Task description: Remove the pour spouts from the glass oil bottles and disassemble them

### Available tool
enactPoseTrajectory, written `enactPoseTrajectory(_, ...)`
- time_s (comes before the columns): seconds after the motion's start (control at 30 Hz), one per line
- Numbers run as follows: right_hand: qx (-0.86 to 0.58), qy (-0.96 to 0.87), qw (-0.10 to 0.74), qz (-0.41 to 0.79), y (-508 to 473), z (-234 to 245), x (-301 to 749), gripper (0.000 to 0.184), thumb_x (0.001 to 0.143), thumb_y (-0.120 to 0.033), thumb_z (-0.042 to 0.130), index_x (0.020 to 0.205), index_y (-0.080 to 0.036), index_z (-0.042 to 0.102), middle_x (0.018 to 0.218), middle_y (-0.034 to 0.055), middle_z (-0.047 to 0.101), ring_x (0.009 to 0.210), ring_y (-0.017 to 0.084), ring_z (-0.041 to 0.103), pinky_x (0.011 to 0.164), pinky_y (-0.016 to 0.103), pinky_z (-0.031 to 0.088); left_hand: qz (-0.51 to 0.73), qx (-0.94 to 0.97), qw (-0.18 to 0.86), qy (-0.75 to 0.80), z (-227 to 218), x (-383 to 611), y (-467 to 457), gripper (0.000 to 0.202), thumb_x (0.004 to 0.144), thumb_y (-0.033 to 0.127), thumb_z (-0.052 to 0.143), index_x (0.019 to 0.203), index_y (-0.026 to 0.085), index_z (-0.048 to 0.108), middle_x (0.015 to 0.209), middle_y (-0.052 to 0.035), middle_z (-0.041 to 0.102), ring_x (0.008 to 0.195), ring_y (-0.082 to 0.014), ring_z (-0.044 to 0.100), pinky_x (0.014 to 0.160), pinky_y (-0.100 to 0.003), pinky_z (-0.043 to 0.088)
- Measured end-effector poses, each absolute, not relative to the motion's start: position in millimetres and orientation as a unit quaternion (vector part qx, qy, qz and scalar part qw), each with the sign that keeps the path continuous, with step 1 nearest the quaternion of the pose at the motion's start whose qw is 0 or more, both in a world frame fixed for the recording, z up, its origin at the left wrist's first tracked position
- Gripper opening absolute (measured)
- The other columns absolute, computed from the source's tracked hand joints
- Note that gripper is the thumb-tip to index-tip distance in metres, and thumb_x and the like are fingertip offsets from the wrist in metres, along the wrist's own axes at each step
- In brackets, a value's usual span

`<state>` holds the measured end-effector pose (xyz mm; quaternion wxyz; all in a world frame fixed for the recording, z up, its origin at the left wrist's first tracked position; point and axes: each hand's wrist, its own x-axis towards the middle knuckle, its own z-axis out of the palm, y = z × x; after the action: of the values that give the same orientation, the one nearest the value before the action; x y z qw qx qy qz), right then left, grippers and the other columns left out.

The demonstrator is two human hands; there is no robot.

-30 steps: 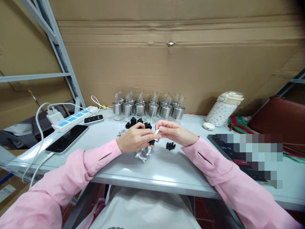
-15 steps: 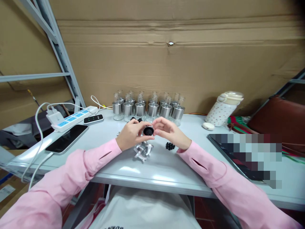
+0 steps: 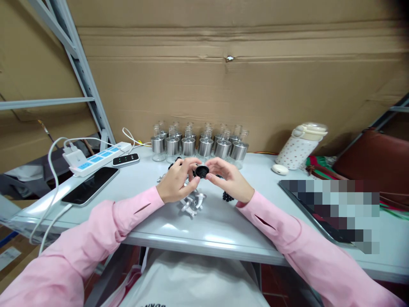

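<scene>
Both my hands meet above the middle of the white table (image 3: 223, 230). My left hand (image 3: 175, 183) and my right hand (image 3: 228, 177) pinch a small round black cap (image 3: 201, 171) between their fingertips, its open side facing me. Just below them lies a little heap of silver metal parts (image 3: 191, 201). A cluster of small black pieces (image 3: 226, 196) sits by my right wrist. More black caps (image 3: 177, 162) peek out behind my left hand. Several glass bottles with silver collars (image 3: 200, 144) stand in rows at the back.
A phone (image 3: 90, 185), a white power strip (image 3: 96, 158) with cables and a small black device (image 3: 125, 160) lie at the left. A dotted flask (image 3: 300, 146), a white earbud case (image 3: 280, 169) and a blurred-out flat object (image 3: 332, 209) are at the right. Cardboard wall behind.
The hands rose slightly from the table. A second ago they held a small silver part with the black piece; now the black cap is turned open side toward me between both hands.
</scene>
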<state>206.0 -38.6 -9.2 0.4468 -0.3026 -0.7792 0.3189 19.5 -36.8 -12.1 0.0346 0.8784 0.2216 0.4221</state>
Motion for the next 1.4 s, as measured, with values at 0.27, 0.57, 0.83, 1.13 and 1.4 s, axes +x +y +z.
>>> enactPoseTrajectory(0.27,-0.300,-0.795,0.446,0.282,-41.9,-8.4,203.9,0.024,0.076,-0.029,0.057,0.097,-0.021,0.051,0.090,0.0057,0.062,0.082,0.016,0.059,0.074,0.032,0.049,0.426,0.873,-0.008,0.237,-12.1,21.6,-36.7,0.033,0.076,0.021,0.044,0.108,0.019,0.034,0.063,0.0064,0.051,0.054,-0.0113,0.051,0.072,-0.032,0.038)
enactPoseTrajectory(0.57,-0.298,-0.814,0.436,0.242,-43.0,-8.6,201.7,0.023,0.073,-0.023,0.057,0.096,-0.020,0.055,0.084,0.0042,0.065,0.076,0.015,0.061,0.073,0.031,0.050,0.408,0.881,-0.025,0.240,-12.2,20.0,-37.5,0.037,0.073,0.022,0.042,0.110,0.018,0.036,0.064,0.0053,0.053,0.056,-0.0130,0.050,0.075,-0.034,0.036)
enactPoseTrajectory(0.83,-0.296,-0.824,0.419,0.239,-43.0,-10.9,202.6,0.030,0.074,-0.023,0.055,0.104,-0.020,0.053,0.079,0.0028,0.065,0.072,0.014,0.061,0.073,0.032,0.050,0.383,0.891,-0.025,0.240,-12.4,19.8,-36.1,0.038,0.074,0.021,0.040,0.112,0.019,0.037,0.063,0.0068,0.053,0.052,-0.0114,0.049,0.079,-0.035,0.035)
enactPoseTrajectory(1.13,-0.291,-0.832,0.412,0.232,-43.3,-11.8,203.3,0.035,0.073,-0.019,0.053,0.108,-0.018,0.053,0.081,0.0032,0.066,0.075,0.015,0.064,0.076,0.032,0.051,0.379,0.894,-0.037,0.234,-12.7,20.4,-36.7,0.042,0.073,0.019,0.040,0.114,0.019,0.036,0.070,0.0050,0.058,0.054,-0.0112,0.052,0.081,-0.035,0.034)
enactPoseTrajectory(1.4,-0.286,-0.837,0.416,0.211,-43.9,-12.6,202.6,0.034,0.069,-0.015,0.053,0.103,-0.018,0.054,0.079,0.0020,0.066,0.073,0.015,0.064,0.075,0.031,0.052,0.371,0.896,-0.035,0.243,-12.2,20.4,-37.6,0.043,0.072,0.020,0.041,0.114,0.019,0.034,0.070,0.0054,0.059,0.056,-0.0118,0.053,0.082,-0.036,0.034)
